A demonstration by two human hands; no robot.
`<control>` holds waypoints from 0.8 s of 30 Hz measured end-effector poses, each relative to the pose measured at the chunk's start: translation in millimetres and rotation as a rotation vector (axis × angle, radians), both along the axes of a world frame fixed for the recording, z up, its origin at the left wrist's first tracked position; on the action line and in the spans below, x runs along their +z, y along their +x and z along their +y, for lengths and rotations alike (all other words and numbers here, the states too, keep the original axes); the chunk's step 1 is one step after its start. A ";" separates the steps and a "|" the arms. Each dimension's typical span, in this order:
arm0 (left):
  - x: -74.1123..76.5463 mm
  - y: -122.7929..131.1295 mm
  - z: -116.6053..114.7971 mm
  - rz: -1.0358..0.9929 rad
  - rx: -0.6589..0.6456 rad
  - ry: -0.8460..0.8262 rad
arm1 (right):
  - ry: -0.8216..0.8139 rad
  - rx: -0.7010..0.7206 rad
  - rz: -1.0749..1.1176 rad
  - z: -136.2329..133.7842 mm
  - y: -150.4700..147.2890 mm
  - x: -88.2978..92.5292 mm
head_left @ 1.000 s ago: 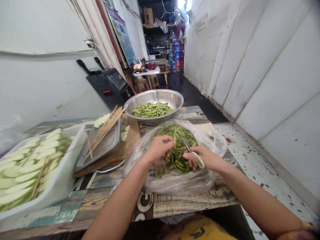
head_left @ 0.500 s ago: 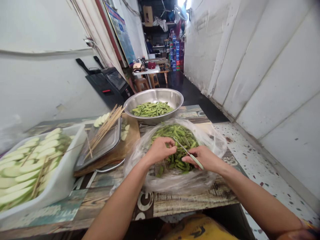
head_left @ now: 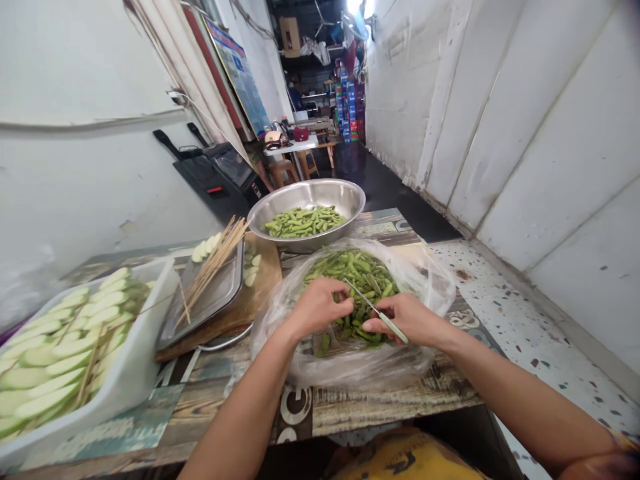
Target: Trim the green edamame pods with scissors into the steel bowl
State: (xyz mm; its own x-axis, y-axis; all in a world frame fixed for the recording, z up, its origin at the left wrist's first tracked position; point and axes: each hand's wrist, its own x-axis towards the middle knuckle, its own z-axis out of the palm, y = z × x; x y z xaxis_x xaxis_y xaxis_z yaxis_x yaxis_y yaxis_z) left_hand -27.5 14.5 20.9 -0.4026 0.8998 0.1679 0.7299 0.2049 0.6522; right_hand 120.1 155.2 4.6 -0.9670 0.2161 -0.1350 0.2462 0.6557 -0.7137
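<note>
Green pods (head_left: 363, 267) heaped in a clear plastic bag (head_left: 345, 379), its mouth spread wide and crumpled on the table (head_left: 385, 408). A few darker pods near the front edge of the heap.

Scissors (head_left: 393, 327), pale green handle, in the right hand (head_left: 407, 319), over the heap; blades slant up toward the left hand, seen nearly edge-on, so their spread cannot be made out. Left hand (head_left: 323, 307) narrow, thumb and fingers drawn together near the blade tips; cannot tell whether a pod is pinched there. Both hands cover part of the heap.

Just beyond the bag: steel bowl (head_left: 343, 198), more pods across its bottom, the walls bare above them.

Left of the bag: wooden board (head_left: 267, 293), partly under a metal tray (head_left: 225, 290). Tray bears thin wooden sticks (head_left: 215, 263), bundled and slanting over its far rim, and a short row of pale green slices. More slices on the board, partly hidden behind the tray's edge.

Far left: white tub (head_left: 145, 363), filled with overlapping pale slices (head_left: 60, 357), some with sticks among them; cut off by the frame's left edge. Stacked boxes (head_left: 347, 107) at the back, markings too small to read.
</note>
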 end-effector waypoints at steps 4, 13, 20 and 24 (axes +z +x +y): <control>-1.5 1.2 1.7 0.028 0.012 -0.018 | -0.130 -0.022 -0.030 -1.8 0.4 -1.3; -7.2 -3.8 0.0 -0.155 0.024 -0.101 | -0.131 0.008 -0.084 -1.2 -0.7 1.9; -1.0 7.0 1.6 0.056 0.005 -0.053 | -0.447 0.036 -0.138 -0.8 -1.0 5.2; -0.8 9.2 1.9 0.101 0.006 -0.030 | -0.466 0.022 -0.087 -1.1 -0.6 5.4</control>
State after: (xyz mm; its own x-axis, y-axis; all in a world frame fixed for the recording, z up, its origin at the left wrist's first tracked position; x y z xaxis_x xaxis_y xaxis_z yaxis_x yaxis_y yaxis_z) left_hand -18.3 16.4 20.0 -0.3900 0.9029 0.1806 0.7904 0.2277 0.5687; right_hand 119.5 154.1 10.0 -0.9515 0.0933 -0.2933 0.3078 0.2762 -0.9105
